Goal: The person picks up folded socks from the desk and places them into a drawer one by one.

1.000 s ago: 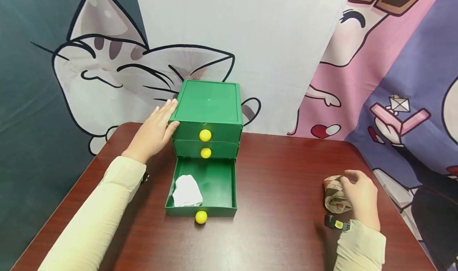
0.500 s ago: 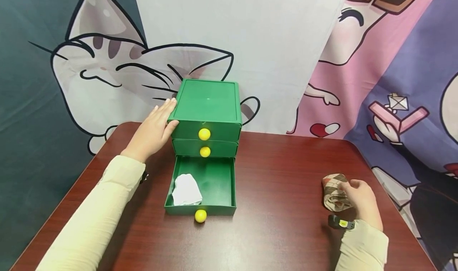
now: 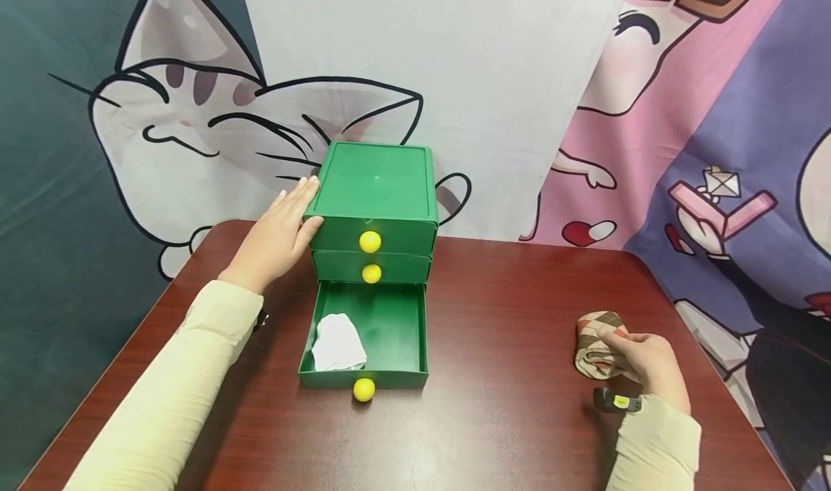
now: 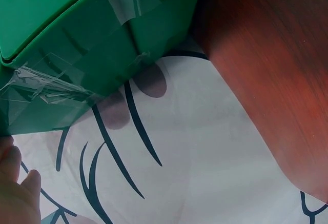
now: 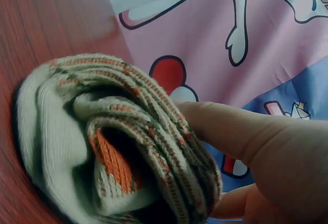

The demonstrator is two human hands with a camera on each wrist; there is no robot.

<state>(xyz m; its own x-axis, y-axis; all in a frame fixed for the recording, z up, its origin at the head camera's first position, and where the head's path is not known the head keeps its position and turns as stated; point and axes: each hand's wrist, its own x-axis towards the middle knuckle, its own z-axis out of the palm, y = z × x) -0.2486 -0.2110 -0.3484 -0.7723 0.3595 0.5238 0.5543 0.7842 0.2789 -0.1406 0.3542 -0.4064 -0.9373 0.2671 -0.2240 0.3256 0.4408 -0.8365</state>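
- Right hand [image 3: 649, 365] is gripping a rolled sock [image 3: 600, 343], thumb and fingers curled round it; right wrist view is showing the thumb [image 5: 230, 129] pressing on the sock's [image 5: 102, 142] knit folds, cream with orange and dark pattern.
- Sock is sitting at the right side of the table [image 3: 519, 419], well apart from the drawers; whether it is lifting off the wood I cannot tell.
- A dark wristband [image 3: 617, 402] is showing at the right cuff.
- Left hand [image 3: 279, 235] is lying flat with straight fingers against the left wall of the green cabinet [image 3: 376, 188], holding nothing; thumb is touching the front corner by the top drawer.
- Left wrist view is showing the cabinet [image 4: 102, 39] with clear tape [image 4: 125, 3] on its side, fingertips [image 4: 18, 188] at the lower left edge.
- Bottom drawer [image 3: 389, 325] is standing pulled out toward the person; a white cloth [image 3: 337, 343] is lying in its left half.
- Upper two drawers are sitting closed, each with a yellow knob [image 3: 370, 241].
- Cartoon backdrop [image 3: 195, 130] is hanging behind the table.
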